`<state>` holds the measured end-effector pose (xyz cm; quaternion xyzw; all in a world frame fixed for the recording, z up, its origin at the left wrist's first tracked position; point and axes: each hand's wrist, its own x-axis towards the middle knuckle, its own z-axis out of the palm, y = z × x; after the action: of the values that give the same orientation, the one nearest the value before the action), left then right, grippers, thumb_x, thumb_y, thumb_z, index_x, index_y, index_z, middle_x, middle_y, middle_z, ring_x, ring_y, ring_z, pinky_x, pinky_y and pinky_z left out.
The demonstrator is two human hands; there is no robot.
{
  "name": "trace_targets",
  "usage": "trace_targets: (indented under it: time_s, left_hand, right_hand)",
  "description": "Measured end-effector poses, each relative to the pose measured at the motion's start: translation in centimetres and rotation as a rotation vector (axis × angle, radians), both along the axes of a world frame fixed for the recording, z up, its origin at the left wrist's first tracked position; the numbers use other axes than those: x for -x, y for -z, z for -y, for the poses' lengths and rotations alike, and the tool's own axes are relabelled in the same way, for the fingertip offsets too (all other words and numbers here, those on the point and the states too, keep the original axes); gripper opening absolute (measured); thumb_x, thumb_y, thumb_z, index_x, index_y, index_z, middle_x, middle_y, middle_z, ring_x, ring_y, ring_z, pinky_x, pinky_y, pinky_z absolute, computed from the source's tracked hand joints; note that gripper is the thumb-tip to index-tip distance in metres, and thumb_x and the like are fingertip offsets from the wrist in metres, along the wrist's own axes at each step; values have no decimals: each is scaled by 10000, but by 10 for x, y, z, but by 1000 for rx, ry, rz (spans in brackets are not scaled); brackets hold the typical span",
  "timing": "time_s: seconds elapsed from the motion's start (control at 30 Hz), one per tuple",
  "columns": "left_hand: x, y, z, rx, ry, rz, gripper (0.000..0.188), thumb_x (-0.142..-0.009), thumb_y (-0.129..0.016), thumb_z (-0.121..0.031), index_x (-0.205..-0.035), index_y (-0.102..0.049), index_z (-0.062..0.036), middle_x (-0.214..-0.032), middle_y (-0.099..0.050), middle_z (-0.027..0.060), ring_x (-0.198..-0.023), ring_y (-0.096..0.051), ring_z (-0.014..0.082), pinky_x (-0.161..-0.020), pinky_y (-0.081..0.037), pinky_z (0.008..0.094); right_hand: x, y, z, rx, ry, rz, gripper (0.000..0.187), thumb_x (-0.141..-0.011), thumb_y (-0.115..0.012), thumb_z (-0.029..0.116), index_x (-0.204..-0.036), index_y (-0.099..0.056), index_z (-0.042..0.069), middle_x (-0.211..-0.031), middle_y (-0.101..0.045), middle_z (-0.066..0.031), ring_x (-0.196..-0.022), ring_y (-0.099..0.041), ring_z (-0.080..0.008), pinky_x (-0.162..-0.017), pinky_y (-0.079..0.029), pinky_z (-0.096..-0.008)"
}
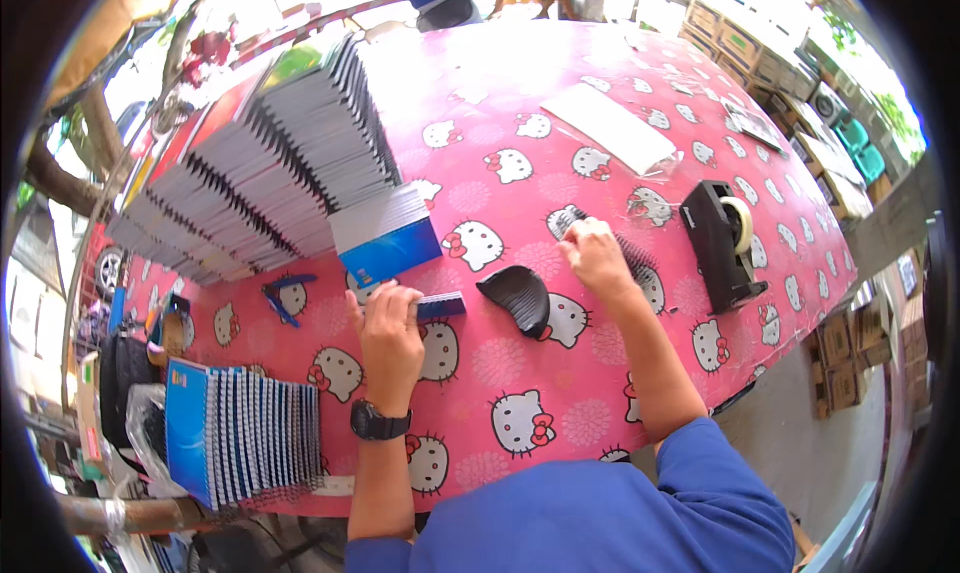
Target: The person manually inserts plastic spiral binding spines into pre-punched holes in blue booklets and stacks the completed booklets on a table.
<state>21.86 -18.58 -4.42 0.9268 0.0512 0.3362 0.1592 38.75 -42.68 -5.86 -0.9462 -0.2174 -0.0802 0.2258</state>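
Observation:
My left hand (390, 323), with a black watch at its wrist, is closed on a small stack of blue-covered notepads (441, 305) lying on the table. Under my right hand (597, 257) lie black wiry binding coils (634, 259), which show on both sides of it. The fingers are bent and pinched at the coils; how many they grip is hidden. Between my hands rests a black, ridged, curved piece (517, 299). Beyond my left hand stands a block of small blue-covered pads (388, 245). Blue-handled pliers (284, 298) lie to its left.
Tall rows of spiral-bound notebooks (265, 163) fill the far left. Blue spiral notebooks (245, 428) stand at the near left. A black tape dispenser (715, 243) is on the right, and a white clear-wrapped pack (610, 128) lies farther back. Pink patterned cloth covers the table (595, 423).

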Motion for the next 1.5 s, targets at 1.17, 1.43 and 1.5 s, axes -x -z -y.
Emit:
trace_targets:
  time_s: [1.17, 1.43, 1.5]
  left_hand:
    - [7, 5, -8, 88, 108, 25, 94, -808, -620, -97, -897, -629, -124, -820, -568, 13, -893, -558, 203, -1083, -244, 465]
    - [10, -1, 0, 94, 53, 25, 143, -807, -653, -213, -892, -637, -99, -826, -583, 22, -898, -558, 207, -1070, -246, 479]
    - [9, -1, 1, 101, 49, 36, 182, -802, -668, -250, -892, -638, -95, -828, -587, 26, -889, -558, 217, -1062, -246, 485]
  right_hand:
    - [64, -49, -66, -315, -760, -162, 181, -764, -651, 43, -945, -636, 52, -882, -589, -87, -867, -569, -265, -777, -467, -352]
    - [65, -47, -62, -282, -733, -231, 194, -816, -638, 92, -1005, -630, 49, -900, -594, -103, -844, -589, -275, -751, -482, -357]
    - [65, -45, -63, -295, -715, -249, 187, -805, -646, 87, -989, -633, 57, -907, -590, -99, -854, -582, -269, -766, -475, -358]
